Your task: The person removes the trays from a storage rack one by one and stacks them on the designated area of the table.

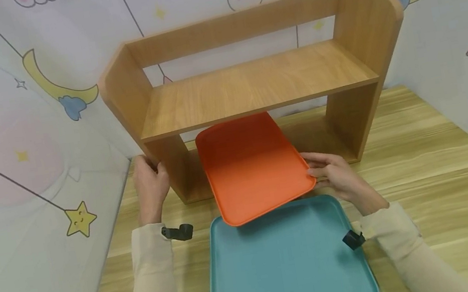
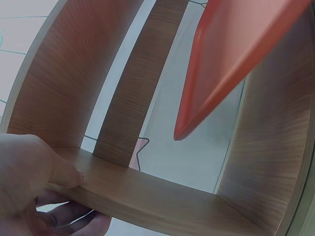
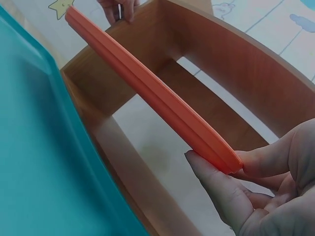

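My right hand (image 1: 340, 175) pinches an orange tray (image 1: 254, 163) by its right edge, thumb on one face and fingers on the other in the right wrist view. Tilted, the tray (image 3: 157, 98) reaches with its far end into the lower opening of a wooden shelf (image 1: 256, 84). At the left, my left hand (image 1: 151, 183) grips the front edge of the shelf's left side panel (image 2: 142, 196), its thumb inside and its fingers outside. A teal tray (image 1: 288, 264) lies flat on the table in front of the shelf, partly under the orange tray's near corner.
The shelf stands on a wood-grain table (image 1: 447, 174). A white cloth wall (image 1: 21, 147) printed with stars, moons and rabbits rises behind it and at both sides. Small dark cameras (image 1: 179, 232) sit on both wrists.
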`<state>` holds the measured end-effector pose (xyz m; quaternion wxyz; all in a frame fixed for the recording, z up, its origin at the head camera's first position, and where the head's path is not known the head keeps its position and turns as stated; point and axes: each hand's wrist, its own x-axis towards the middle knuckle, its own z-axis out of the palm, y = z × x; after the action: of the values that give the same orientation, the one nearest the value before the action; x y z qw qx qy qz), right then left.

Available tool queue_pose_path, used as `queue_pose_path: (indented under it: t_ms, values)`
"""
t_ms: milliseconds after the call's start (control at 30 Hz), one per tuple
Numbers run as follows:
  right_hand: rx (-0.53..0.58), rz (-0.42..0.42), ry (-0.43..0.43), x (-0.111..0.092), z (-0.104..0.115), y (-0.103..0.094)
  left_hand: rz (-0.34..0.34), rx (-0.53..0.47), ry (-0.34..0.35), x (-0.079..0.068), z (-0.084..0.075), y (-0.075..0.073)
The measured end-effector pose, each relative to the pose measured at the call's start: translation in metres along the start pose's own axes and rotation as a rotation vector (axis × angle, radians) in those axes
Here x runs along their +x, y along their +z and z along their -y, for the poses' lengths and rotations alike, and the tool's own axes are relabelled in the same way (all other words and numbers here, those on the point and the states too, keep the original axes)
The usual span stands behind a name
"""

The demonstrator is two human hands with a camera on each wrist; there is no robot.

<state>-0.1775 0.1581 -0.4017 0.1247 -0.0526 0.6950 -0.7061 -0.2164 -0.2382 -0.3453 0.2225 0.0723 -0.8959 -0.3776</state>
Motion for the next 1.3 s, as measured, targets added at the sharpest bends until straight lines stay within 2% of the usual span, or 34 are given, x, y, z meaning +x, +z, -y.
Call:
queue_pose_path:
  t_ms: [233, 467, 900, 1300]
  values:
    - [0.009, 0.019, -0.018, -0.009, -0.004, -0.012, -0.005, 0.006, 0.010, 0.000, 0.000, 0.000]
    - [-0.031, 0.025, -0.019, -0.016, -0.008, -0.022, -0.007, 0.012, 0.016, 0.000, 0.000, -0.001]
    - [-0.023, 0.014, -0.018, -0.020, -0.013, -0.031, -0.007, 0.021, 0.016, -0.001, -0.001, -0.001]
    - [-0.066, 0.020, -0.019, -0.021, -0.015, -0.037, -0.018, 0.017, 0.034, 0.000, 0.000, 0.000]
